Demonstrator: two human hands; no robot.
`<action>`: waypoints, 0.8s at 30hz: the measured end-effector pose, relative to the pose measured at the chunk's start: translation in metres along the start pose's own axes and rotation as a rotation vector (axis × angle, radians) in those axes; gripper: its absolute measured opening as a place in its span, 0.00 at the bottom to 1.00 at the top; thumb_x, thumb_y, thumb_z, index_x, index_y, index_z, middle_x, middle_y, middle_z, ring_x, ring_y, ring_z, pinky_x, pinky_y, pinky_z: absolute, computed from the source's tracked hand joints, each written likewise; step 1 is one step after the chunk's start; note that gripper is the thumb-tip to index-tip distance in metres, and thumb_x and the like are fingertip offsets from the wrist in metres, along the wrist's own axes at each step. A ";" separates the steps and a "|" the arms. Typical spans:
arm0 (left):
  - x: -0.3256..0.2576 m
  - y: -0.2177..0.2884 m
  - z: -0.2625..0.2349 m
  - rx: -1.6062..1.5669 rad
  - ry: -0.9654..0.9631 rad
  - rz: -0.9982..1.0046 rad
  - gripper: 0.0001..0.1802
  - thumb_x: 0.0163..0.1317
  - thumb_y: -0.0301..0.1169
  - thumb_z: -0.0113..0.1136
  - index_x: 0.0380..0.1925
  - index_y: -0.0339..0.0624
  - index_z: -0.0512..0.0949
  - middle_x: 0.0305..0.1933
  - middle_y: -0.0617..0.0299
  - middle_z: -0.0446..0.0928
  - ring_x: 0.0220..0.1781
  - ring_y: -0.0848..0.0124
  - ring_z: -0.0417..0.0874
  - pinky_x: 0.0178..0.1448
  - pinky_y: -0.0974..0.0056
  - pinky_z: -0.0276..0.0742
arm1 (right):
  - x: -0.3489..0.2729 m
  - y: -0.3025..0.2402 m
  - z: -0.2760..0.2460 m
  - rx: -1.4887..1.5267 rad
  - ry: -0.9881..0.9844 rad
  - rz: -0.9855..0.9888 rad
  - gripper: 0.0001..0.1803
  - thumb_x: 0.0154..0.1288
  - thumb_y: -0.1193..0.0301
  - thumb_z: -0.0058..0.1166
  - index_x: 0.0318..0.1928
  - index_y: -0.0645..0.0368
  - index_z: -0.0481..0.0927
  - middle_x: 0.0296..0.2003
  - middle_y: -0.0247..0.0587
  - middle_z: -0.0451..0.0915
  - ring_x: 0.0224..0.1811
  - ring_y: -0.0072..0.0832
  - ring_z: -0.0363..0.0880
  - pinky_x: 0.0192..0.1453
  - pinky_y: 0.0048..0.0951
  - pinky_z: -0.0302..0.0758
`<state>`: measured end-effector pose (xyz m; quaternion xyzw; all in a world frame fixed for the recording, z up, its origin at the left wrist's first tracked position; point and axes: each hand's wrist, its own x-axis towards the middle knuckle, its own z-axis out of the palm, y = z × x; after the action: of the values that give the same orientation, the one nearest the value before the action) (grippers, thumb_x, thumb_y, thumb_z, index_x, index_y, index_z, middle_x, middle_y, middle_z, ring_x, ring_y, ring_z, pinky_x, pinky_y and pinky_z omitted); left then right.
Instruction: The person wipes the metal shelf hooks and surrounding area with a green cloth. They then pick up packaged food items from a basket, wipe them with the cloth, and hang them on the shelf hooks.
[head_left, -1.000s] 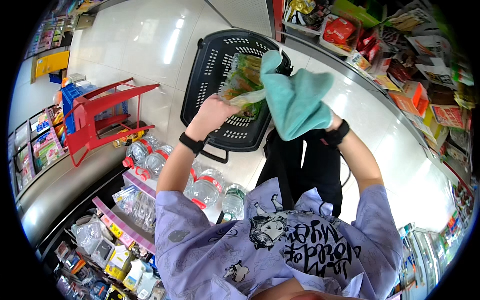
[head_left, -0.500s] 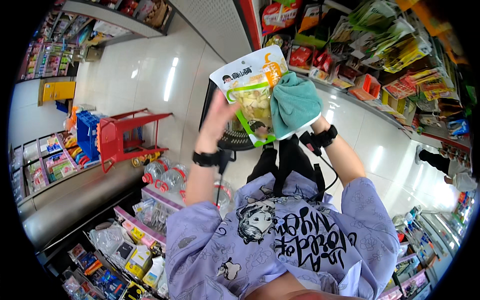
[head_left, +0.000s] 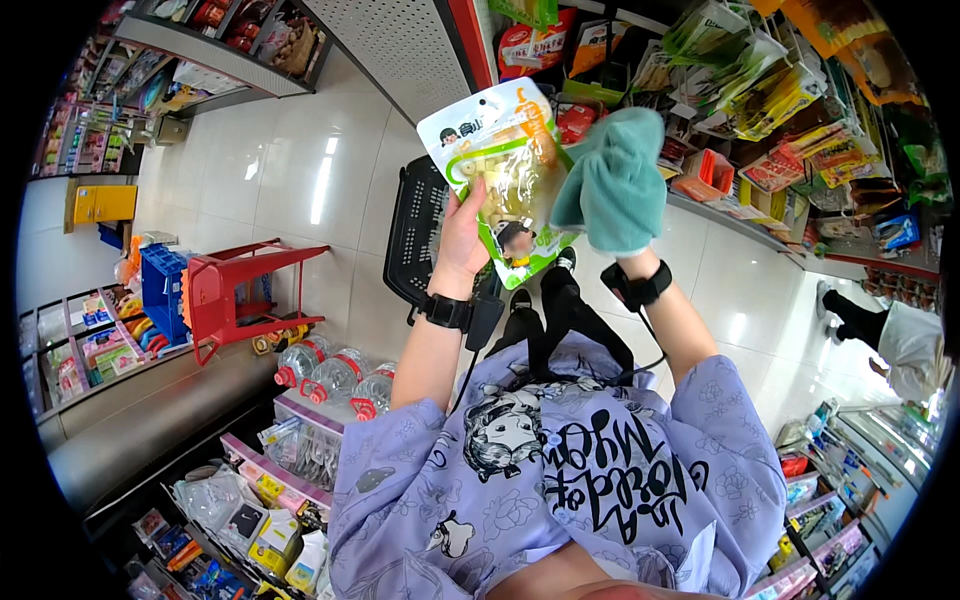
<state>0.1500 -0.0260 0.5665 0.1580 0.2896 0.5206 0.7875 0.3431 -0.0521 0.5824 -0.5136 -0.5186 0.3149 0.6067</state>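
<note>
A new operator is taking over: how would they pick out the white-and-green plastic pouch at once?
Find the black perforated plastic basket on the pale glossy tiled floor. In front of its right side, the left hand holds the pouch by its left edge. Unlike the plain teal cloth beside it, the pouch is shiny, printed and windowed, showing pale chunks.

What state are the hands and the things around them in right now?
Left hand: closed on the pouch's left edge
Right hand: hidden by the cloth, grip unclear
Pouch: held up, tilted, filled; no opening visible
Cloth: bunched over the right hand
Basket: on the floor, partly hidden
Stool: standing on its legs
Bottles: standing, red-capped
</note>
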 end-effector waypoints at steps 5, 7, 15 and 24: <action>0.002 -0.020 -0.005 0.260 -0.086 -0.049 0.26 0.66 0.42 0.42 0.60 0.43 0.56 0.58 0.60 0.65 0.56 0.67 0.69 0.61 0.62 0.64 | 0.001 -0.031 0.030 -0.461 -0.364 -0.434 0.18 0.57 0.76 0.54 0.48 0.63 0.69 0.40 0.35 0.74 0.39 0.20 0.74 0.45 0.18 0.72; -0.011 -0.044 -0.024 0.739 -0.217 0.180 0.27 0.65 0.39 0.43 0.62 0.42 0.54 0.61 0.58 0.61 0.59 0.65 0.67 0.62 0.61 0.63 | 0.013 -0.027 0.038 -0.494 -0.357 -0.457 0.18 0.57 0.76 0.54 0.48 0.63 0.69 0.40 0.35 0.74 0.39 0.20 0.74 0.45 0.18 0.72; -0.014 -0.025 0.009 0.225 -0.098 -0.010 0.20 0.68 0.30 0.39 0.59 0.43 0.59 0.58 0.62 0.64 0.58 0.72 0.66 0.61 0.65 0.61 | 0.051 0.006 0.009 -0.397 -0.205 -0.175 0.18 0.57 0.76 0.54 0.48 0.63 0.69 0.40 0.35 0.74 0.39 0.20 0.73 0.45 0.19 0.72; -0.006 -0.015 0.009 0.350 -0.104 -0.003 0.18 0.65 0.32 0.45 0.55 0.43 0.64 0.53 0.64 0.69 0.52 0.74 0.70 0.57 0.66 0.65 | 0.056 0.011 -0.002 -0.471 -0.151 -0.215 0.18 0.56 0.76 0.54 0.48 0.63 0.69 0.40 0.35 0.74 0.39 0.20 0.73 0.44 0.20 0.72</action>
<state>0.1646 -0.0367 0.5667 0.3189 0.3348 0.4523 0.7626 0.3617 0.0010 0.5891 -0.5575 -0.6729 0.1566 0.4602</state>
